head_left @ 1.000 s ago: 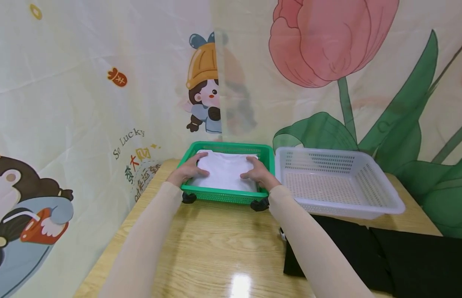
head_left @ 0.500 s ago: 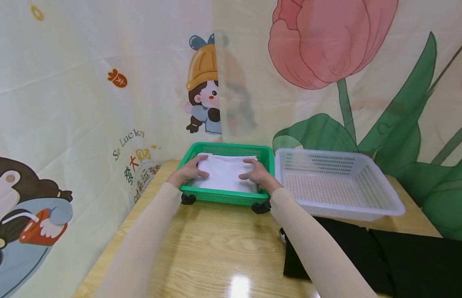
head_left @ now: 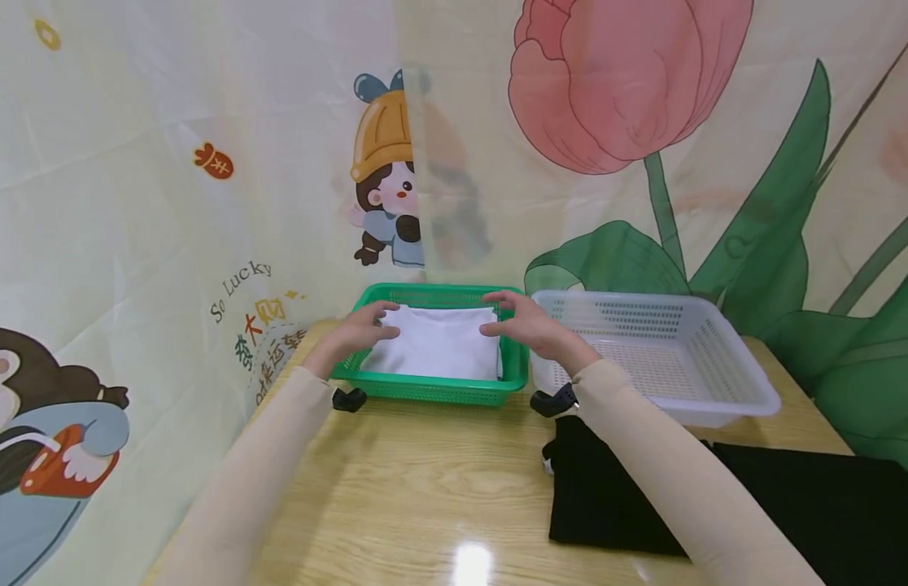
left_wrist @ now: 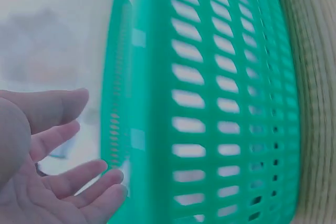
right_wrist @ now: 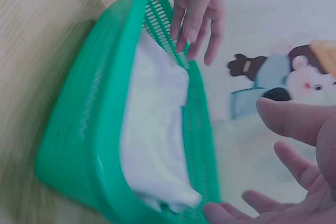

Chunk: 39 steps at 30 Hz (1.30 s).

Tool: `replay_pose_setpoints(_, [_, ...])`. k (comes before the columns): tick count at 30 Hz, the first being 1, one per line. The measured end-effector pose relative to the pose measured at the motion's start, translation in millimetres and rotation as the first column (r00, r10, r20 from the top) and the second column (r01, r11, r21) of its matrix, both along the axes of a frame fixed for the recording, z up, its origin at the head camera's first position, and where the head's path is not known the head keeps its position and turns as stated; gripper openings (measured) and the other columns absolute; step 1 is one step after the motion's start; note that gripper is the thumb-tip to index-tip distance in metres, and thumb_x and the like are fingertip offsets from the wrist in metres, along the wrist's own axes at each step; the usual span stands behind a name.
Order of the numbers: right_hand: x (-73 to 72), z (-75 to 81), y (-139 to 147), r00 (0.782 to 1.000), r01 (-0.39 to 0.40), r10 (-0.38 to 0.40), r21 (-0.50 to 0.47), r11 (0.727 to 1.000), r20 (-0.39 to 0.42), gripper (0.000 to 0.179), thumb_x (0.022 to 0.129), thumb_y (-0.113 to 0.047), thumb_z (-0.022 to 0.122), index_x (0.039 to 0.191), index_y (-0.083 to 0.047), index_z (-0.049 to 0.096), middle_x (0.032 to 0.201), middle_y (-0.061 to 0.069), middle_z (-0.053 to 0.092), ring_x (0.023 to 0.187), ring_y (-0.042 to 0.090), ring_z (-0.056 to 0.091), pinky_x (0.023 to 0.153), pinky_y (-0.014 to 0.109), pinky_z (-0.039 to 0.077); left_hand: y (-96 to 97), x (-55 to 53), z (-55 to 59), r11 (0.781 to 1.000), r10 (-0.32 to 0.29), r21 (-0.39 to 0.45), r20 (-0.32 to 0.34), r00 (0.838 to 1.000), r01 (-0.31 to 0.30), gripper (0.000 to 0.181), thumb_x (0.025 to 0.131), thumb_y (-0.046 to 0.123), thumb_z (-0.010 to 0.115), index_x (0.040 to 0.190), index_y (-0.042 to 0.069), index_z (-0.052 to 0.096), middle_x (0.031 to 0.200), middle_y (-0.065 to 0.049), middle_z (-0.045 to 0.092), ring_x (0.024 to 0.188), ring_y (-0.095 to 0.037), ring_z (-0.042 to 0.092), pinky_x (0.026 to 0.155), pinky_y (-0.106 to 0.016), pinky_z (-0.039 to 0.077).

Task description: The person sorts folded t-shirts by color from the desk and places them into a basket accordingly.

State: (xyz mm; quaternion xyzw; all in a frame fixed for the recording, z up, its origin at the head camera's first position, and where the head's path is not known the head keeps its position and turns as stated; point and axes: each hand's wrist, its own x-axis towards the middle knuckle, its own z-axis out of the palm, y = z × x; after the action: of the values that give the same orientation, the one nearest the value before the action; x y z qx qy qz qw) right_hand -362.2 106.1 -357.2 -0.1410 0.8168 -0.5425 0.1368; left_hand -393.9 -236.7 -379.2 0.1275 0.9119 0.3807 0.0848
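A folded white garment (head_left: 439, 342) lies inside the green plastic basket (head_left: 425, 392) against the back of the table. Over the basket's left side hovers my left hand (head_left: 355, 332), its fingers spread and holding nothing. My right hand (head_left: 533, 327) is above the right rim, between the green basket and the white one, also with nothing in it. In the left wrist view, the left hand (left_wrist: 39, 187) is beside the green rim with its fingers apart. The right wrist view shows the right hand (right_wrist: 307, 192) with loosely extended fingers, clear of the garment.
A white plastic basket (head_left: 732, 407) stands right of the green one, with no contents visible. Folded black clothing (head_left: 813, 496) lies at the front right, partly under my right forearm. Behind the wooden table (head_left: 410, 480) hangs a printed curtain (head_left: 278, 122).
Both hands have drawn back from the white garment, the right one outward past the basket's right rim. The garment stays in the green basket. The head view has turned slightly right.
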Motion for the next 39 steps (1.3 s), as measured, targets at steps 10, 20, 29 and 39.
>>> replay_pose_setpoints(10, [47.6, 48.4, 83.3, 0.992, -0.045, 0.057, 0.108, 0.993, -0.109, 0.068, 0.104, -0.023, 0.072, 0.162, -0.017, 0.038, 0.17, 0.018, 0.03, 0.154, 0.049, 0.032, 0.117, 0.067, 0.038, 14.9, 41.6, 29.3, 0.995, -0.053, 0.073, -0.119, 0.992, 0.062, 0.057, 0.106, 0.025, 0.068, 0.158, 0.017, 0.046, 0.158, -0.018, 0.05, 0.144, -0.04, 0.05, 0.114, -0.058, 0.045])
replay_pose_setpoints(20, [107.7, 57.9, 167.9, 0.981, 0.012, 0.037, 0.249, 0.968, -0.191, 0.072, 0.102, -0.029, 0.073, 0.161, -0.01, 0.037, 0.164, 0.024, 0.038, 0.146, 0.051, 0.044, 0.107, 0.063, 0.05, 52.4, 97.2, 34.1, 0.963, -0.19, 0.158, -0.171, 0.967, 0.217, 0.055, 0.104, 0.026, 0.071, 0.155, 0.021, 0.052, 0.151, -0.01, 0.058, 0.136, -0.034, 0.059, 0.109, -0.05, 0.052])
replay_pose_setpoints(29, [153.3, 19.9, 230.9, 0.989, 0.047, -0.012, 0.233, 0.971, -0.148, 0.067, 0.106, -0.022, 0.067, 0.162, -0.006, 0.034, 0.161, 0.026, 0.037, 0.138, 0.053, 0.049, 0.087, 0.023, 0.057, 87.6, 136.2, 13.5, 0.911, -0.297, 0.265, -0.103, 0.949, 0.314, 0.053, 0.103, 0.021, 0.072, 0.153, 0.022, 0.054, 0.151, -0.007, 0.059, 0.131, -0.032, 0.062, 0.107, -0.04, 0.055])
replay_pose_setpoints(39, [186.6, -31.4, 276.3, 0.996, 0.088, -0.092, 0.238, 0.967, 0.004, 0.071, 0.112, -0.027, 0.057, 0.166, 0.0, 0.018, 0.163, 0.032, 0.026, 0.136, 0.056, 0.049, 0.092, 0.045, 0.058, 135.3, 152.1, -33.8, 0.88, -0.386, 0.312, 0.026, 0.922, 0.359, 0.053, 0.105, 0.02, 0.07, 0.155, 0.019, 0.051, 0.149, -0.01, 0.058, 0.13, -0.029, 0.062, 0.103, -0.034, 0.055])
